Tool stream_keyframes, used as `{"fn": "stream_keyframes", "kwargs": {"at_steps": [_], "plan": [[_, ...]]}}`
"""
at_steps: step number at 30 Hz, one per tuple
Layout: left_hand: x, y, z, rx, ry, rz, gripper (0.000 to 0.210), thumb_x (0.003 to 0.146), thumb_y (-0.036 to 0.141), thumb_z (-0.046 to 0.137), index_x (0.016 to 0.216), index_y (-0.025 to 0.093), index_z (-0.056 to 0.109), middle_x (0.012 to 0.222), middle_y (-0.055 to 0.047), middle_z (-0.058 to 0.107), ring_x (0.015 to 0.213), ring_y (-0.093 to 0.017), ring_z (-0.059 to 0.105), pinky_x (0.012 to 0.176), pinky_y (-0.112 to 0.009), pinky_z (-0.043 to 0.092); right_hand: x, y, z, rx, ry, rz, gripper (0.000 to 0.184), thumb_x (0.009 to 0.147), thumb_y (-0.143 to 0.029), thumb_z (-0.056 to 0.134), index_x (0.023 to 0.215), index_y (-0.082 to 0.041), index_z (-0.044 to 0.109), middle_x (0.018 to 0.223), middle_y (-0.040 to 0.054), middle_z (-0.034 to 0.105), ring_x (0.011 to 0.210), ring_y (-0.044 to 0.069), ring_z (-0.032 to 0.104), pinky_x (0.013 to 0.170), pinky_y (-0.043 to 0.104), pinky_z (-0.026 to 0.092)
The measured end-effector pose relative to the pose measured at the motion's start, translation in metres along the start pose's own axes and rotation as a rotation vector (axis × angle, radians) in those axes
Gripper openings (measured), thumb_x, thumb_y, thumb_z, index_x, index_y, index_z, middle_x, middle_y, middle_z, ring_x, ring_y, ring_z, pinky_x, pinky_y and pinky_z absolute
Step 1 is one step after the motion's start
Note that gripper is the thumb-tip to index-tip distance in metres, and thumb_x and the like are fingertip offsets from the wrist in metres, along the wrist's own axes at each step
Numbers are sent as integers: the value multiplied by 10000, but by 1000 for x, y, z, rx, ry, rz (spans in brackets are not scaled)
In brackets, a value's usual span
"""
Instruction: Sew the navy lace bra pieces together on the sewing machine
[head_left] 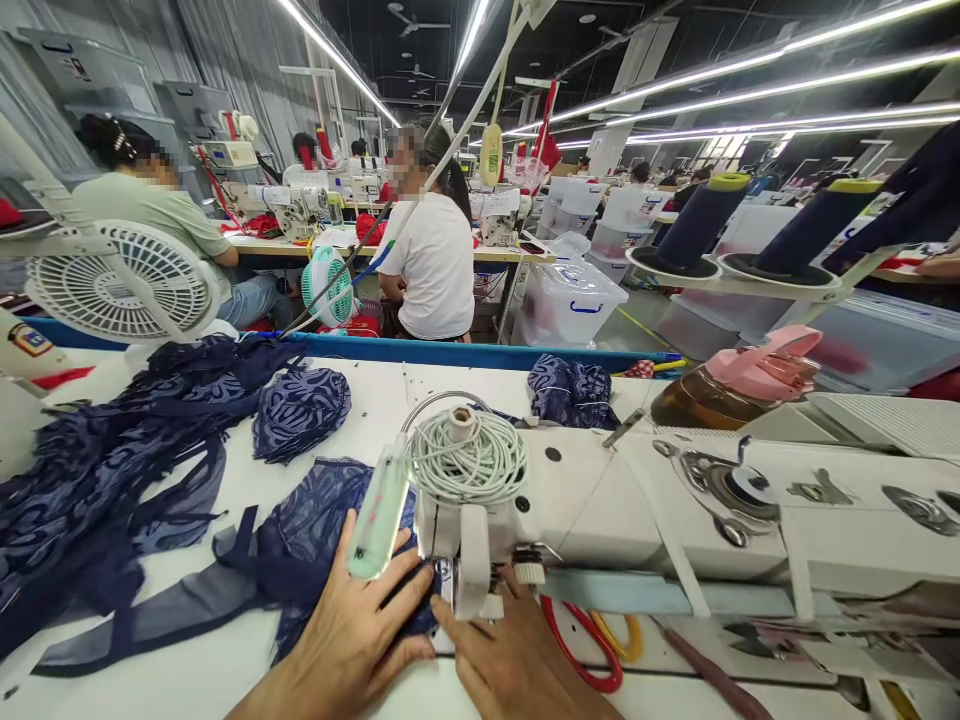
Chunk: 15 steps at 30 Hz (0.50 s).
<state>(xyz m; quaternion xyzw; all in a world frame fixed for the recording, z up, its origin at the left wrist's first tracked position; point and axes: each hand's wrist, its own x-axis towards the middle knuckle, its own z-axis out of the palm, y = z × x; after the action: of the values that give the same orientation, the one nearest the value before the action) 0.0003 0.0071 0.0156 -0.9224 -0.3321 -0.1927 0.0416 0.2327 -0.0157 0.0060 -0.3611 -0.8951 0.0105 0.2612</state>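
Note:
My left hand [364, 625] lies with fingers spread on a navy patterned lace garment piece [311, 525], just left of the needle area. My right hand [499, 655] rests on the bed of the white sewing machine [600, 490], fingers stretched toward the needle area and partly hidden behind the machine head. A fingertip of it is close to the cloth edge. The garment's sheer navy band [150, 625] trails left over the white table. Above my left hand hangs a small lit lamp [379, 515] on a bendable metal neck.
Red-handled scissors [611, 660] lie under the machine arm. A heap of navy lace [75, 470], a lace stack [300, 410] and a tied bundle [571, 390] are on the table. A white fan [124, 285], pink-lidded bottle [735, 385] and thread cones [701, 225] stand around. Two people sit ahead.

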Motion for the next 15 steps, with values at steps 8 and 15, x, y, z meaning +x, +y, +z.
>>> {"fn": "stream_keyframes", "kwargs": {"at_steps": [8, 15], "plan": [[-13, 1, 1, -21, 3, -12, 484, 1018, 525, 445, 1363, 206, 560, 1232, -82, 700, 1148, -280, 623, 1183, -643, 163, -15, 0, 14, 31, -38, 50, 405, 903, -172, 540, 1305, -211, 573, 883, 14, 723, 993, 239, 629, 882, 355, 431], [-2, -19, -3, -121, -75, 52, 473, 999, 464, 521, 1382, 188, 536, 1231, -117, 687, 1143, -297, 630, 1010, -521, 488, 0, 2, 2, -20, 31, -14, 361, 936, -120, 442, 1256, -143, 606, 1006, 85, 718, 1026, 250, 615, 980, 375, 429]]}}
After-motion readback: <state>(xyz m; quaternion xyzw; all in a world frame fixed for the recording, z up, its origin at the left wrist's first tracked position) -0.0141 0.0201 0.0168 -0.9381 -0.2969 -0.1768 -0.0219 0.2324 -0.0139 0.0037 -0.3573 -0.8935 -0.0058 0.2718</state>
